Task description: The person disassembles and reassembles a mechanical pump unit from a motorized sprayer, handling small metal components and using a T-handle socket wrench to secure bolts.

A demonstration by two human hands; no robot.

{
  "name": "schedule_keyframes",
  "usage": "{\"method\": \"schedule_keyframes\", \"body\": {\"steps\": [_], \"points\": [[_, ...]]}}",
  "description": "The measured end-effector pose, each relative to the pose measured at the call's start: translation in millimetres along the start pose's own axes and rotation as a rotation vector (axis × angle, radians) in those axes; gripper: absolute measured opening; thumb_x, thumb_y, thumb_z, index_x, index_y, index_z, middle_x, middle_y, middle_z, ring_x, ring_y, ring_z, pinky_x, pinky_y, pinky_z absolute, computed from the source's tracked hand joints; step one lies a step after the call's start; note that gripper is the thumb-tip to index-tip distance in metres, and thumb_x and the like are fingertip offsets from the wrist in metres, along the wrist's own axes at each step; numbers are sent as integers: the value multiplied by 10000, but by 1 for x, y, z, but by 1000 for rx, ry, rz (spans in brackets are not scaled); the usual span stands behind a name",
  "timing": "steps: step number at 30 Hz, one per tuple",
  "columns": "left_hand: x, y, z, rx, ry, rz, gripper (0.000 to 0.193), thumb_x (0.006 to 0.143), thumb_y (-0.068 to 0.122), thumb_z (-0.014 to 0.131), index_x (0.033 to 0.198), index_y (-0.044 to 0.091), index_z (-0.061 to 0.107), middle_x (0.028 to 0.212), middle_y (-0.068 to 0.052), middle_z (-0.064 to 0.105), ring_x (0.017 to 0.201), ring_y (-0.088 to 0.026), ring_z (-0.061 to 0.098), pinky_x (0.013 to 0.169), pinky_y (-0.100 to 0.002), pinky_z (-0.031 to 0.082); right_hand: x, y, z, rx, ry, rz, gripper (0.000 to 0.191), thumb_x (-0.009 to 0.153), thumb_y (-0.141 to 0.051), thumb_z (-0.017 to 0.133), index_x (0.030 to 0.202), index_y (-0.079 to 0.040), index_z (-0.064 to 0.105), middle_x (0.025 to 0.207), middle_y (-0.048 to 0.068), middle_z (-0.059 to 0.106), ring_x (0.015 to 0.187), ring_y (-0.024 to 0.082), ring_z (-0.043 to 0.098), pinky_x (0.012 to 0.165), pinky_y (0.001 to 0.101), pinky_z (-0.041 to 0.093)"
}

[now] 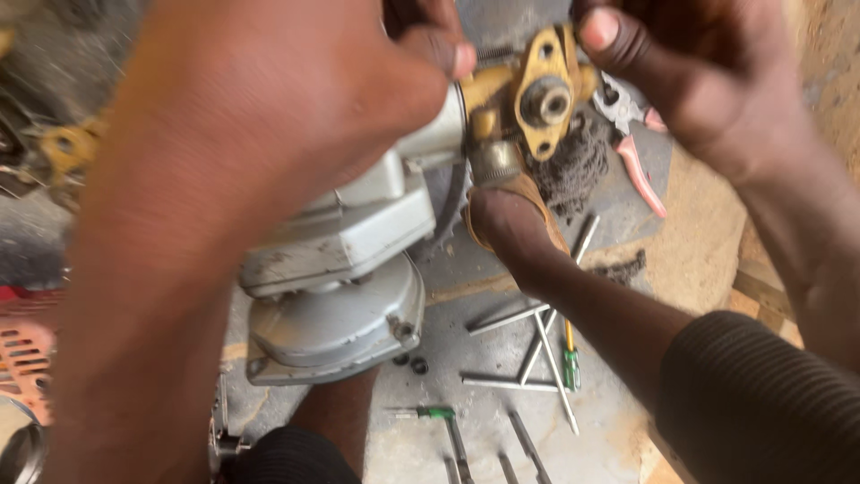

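Note:
My left hand (269,116) fills the upper left, blurred and close to the camera, and grips the top of a grey metal machine housing (340,242). Its fingertips reach the brass fitting (542,90) bolted to that housing. The fitting has an oval flange with a round port in its middle and a threaded stub below. My right hand (708,81) comes in from the upper right, with its thumb pressed on the flange's top edge and its fingers behind it. The housing hangs tilted above the floor, its round grey cover (331,332) lowest.
My foot in a tan sandal (511,224) rests on the concrete floor under the fitting. Around it lie pink-handled pliers (640,166), a dark tangled lump (578,166), several thin metal rods (537,358), two green-handled screwdrivers (571,363) and a red plastic grille (22,354) at the left.

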State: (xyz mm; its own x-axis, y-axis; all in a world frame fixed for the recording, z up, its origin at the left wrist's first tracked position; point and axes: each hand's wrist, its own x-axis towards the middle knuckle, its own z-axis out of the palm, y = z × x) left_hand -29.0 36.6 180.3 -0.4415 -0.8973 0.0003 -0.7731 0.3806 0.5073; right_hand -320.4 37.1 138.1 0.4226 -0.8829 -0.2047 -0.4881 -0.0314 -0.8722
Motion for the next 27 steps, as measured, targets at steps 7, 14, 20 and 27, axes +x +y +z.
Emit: {"method": "schedule_keyframes", "body": {"steps": [7,14,20,27], "points": [[9,5,-2,-349,-11,-104,141,836,164,783,903,50,733,803,-101,715,715,-248,682,671,-405,497,19,-3,7,-43,-19,-114,360,1120,-348,513,878,-87,565,685,-42,471,529,36,431,485,211,349],[12,8,-4,-319,-45,-157,142,825,185,810,885,72,748,804,-90,722,736,-248,672,696,-418,477,15,-6,3,-6,-28,-138,284,1100,-258,582,928,-33,610,754,8,547,599,84,446,501,250,356],[12,8,-3,-305,-62,-186,155,825,211,818,881,82,754,791,-78,722,730,-234,674,696,-413,481,16,-2,5,12,-27,-64,252,1090,-189,594,887,-44,631,709,16,563,579,74,461,521,260,366],[12,8,-4,-362,-37,-165,150,835,202,807,898,81,744,824,-68,719,749,-216,680,704,-397,489,10,3,4,78,-11,-149,270,1128,-202,660,935,-15,633,811,38,622,678,71,558,613,232,460]]}}
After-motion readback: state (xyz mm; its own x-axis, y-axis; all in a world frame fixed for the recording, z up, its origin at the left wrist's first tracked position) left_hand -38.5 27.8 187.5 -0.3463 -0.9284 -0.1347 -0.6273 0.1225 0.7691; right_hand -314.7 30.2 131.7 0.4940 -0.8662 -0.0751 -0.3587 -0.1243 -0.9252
